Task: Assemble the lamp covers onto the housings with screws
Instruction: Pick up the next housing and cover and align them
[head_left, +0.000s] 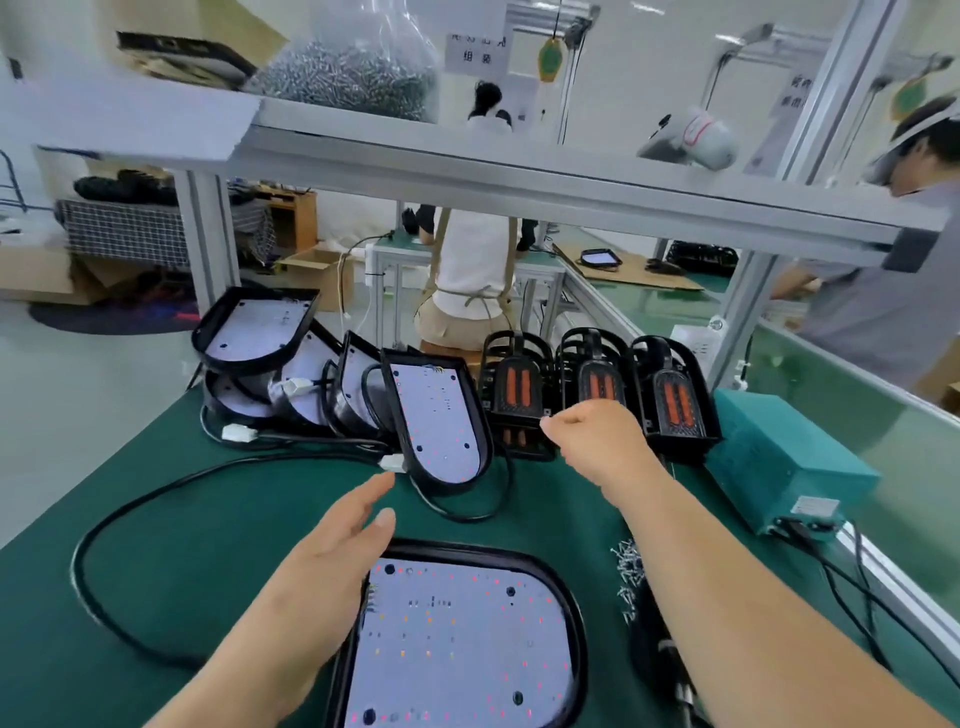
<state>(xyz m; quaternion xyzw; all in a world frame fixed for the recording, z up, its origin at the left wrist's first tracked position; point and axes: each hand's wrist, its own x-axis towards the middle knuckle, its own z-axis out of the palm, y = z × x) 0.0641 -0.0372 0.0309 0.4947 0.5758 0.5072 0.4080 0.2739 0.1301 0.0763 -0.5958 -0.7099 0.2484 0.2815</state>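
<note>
Our left grip (332, 564) is spread flat, holding nothing, over the housing (467, 649) at 6 o'clock; our right grip (587, 431) is curled by the covers (672, 400) at 1 o'clock, and we cannot tell whether it has one. We judge a hasty pull could topple that row, or our forearm sweep the screws (631, 571). The housing lies board-up, long axis 12 to 6.

Green bench (208, 571) carries lamp housings (457, 639), covers (675, 402), loose screws (631, 566), teal box (779, 457).
</note>
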